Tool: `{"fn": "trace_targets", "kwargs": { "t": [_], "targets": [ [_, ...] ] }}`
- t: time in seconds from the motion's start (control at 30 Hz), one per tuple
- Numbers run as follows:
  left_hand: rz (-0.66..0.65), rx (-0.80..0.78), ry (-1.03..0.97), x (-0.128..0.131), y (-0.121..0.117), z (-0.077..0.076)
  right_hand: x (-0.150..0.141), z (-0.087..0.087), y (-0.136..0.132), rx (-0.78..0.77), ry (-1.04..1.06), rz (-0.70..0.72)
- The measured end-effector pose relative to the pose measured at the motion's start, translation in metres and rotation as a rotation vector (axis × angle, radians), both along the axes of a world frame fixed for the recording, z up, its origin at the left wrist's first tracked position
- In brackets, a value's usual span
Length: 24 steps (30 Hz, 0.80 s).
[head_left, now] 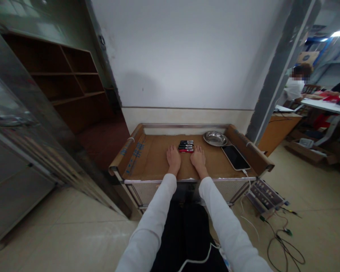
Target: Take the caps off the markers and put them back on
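Firstly, please mind the white cable (249, 183), which hangs over the near edge at the right: if your right sleeve (225, 215) should catch it, the phone (236, 157) could be dragged off the cardboard (153, 162). Your left hand (173, 156) and right hand (198, 156) rest palm down on this cardboard, fingers stretched toward the far side, pinching nothing that I can see. The pens (186, 146) lie between your hands, close to the fingers; whether the right hand touches one, I cannot tell. A sideways push could roll them out of their row, since they seem slim and round. A wide swing to the far right could strike the metal bowl (215, 139). As for looks, the nearest pen is red; beyond it lie black ones with pale markings, side by side, pointing left and right, too small for sure counting.
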<state>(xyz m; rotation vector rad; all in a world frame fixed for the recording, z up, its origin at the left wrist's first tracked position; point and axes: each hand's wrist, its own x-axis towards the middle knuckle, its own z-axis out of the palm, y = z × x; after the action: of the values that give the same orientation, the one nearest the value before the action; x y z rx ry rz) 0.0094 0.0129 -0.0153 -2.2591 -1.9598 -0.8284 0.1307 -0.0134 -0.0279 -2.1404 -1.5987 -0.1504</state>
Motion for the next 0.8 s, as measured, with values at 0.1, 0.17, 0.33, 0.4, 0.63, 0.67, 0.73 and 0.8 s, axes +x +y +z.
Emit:
{"fn": "trace_targets", "kwargs": {
  "t": [0.1,0.17,0.33,0.4,0.63,0.67,0.73,0.8],
  "targets": [
    [0.018,-0.028,0.063,0.001,0.005,0.005,0.007,0.004,-0.001,-0.029,0.0,0.035],
    [0.015,-0.024,0.102,0.001,0.01,0.009,0.013,0.006,-0.003,-0.047,-0.002,0.069],
    [0.0,0.032,0.12,-0.004,0.018,0.012,0.017,0.012,-0.006,-0.024,-0.023,0.079],
    [0.002,0.027,0.118,-0.005,0.017,0.012,0.015,0.014,-0.005,-0.021,-0.033,0.051],
    [0.031,0.011,0.101,-0.005,0.011,0.012,0.012,0.015,-0.004,-0.027,-0.071,0.045],
    [0.035,0.013,0.094,-0.005,0.012,0.011,0.013,0.014,-0.004,-0.028,-0.073,0.049],
    [0.036,0.021,0.069,-0.005,0.014,0.007,0.013,0.013,-0.003,-0.031,-0.076,0.057],
    [0.024,0.027,0.034,-0.004,0.017,0.003,0.013,0.011,-0.002,-0.031,-0.077,0.058]
  ]
}}
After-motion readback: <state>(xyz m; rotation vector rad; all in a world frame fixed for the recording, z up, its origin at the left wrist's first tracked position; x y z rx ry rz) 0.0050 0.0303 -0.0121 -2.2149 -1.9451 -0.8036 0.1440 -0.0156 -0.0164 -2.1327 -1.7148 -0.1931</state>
